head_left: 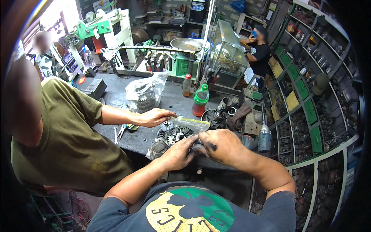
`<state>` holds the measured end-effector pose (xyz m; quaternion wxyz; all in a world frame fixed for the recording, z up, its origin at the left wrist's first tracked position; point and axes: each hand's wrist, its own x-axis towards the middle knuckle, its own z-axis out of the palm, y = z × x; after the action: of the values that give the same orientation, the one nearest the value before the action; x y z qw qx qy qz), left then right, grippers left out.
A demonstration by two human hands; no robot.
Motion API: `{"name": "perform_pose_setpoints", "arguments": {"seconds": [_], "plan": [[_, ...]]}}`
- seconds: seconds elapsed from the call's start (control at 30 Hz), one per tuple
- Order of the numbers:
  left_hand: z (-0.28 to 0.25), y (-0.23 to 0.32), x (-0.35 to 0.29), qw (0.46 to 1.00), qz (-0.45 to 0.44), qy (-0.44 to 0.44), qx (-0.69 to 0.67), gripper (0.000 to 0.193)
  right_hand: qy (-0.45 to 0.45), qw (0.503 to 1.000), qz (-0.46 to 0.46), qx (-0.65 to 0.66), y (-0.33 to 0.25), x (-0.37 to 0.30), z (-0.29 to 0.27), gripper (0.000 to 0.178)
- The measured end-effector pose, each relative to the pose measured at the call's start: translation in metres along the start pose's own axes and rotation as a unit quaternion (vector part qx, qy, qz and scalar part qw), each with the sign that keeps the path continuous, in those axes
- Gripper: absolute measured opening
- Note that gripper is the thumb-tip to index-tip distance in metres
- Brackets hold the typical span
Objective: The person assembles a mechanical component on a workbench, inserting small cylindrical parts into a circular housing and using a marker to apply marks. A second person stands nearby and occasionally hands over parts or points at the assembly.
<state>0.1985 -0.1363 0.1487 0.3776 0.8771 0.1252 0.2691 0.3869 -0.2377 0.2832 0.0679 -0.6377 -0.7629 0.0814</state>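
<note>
Close together over the bench's front edge, my left hand (178, 154) and my right hand (223, 145) have their fingers curled inward. Between the fingertips is a small dark piece, mostly hidden, whose kind I cannot make out. A black smudge marks the back of my right hand. Just beyond my left hand lies a heap of metal gears and machine parts (174, 133). A clear plastic bag with a yellow strip (191, 124) lies behind the heap. From the left, a co-worker's hand (155, 117) reaches out above the bench, near that bag.
A bagged metal part (143, 94), a green-capped bottle of red liquid (200, 101) and a smaller red-capped bottle (187, 86) stand farther back. A power tool (264, 137) is at right, beside greasy parts. Pliers (122, 131) and a wrench (115, 135) lie left. Shelves line the right.
</note>
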Motion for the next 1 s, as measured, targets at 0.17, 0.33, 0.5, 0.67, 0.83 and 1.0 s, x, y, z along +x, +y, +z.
{"name": "perform_pose_setpoints", "arguments": {"seconds": [0.17, 0.33, 0.5, 0.67, 0.83, 1.0], "plan": [[-0.007, 0.002, 0.002, 0.997, -0.076, -0.026, 0.004, 0.069, 0.108, 0.991, -0.073, 0.025, -0.009, -0.007, 0.008, 0.048], [0.002, -0.008, 0.000, 1.000, 0.022, -0.004, -0.006, 0.071, 0.017, 1.000, -0.001, 0.008, -0.008, -0.001, 0.007, 0.047], [0.009, -0.015, -0.007, 0.997, -0.068, 0.025, 0.016, 0.061, 0.127, 0.986, -0.096, 0.057, -0.006, -0.005, 0.007, 0.046], [0.014, -0.014, -0.002, 0.998, -0.004, 0.063, -0.019, 0.061, 0.002, 1.000, 0.016, 0.021, -0.001, 0.004, 0.006, 0.043], [0.006, -0.004, -0.004, 0.996, -0.077, 0.046, -0.011, 0.058, 0.084, 0.990, -0.091, 0.071, 0.002, -0.008, 0.013, 0.039], [0.014, -0.015, 0.002, 0.999, 0.041, 0.011, 0.014, 0.066, 0.044, 0.999, -0.007, 0.025, 0.010, 0.004, 0.014, 0.038]]}}
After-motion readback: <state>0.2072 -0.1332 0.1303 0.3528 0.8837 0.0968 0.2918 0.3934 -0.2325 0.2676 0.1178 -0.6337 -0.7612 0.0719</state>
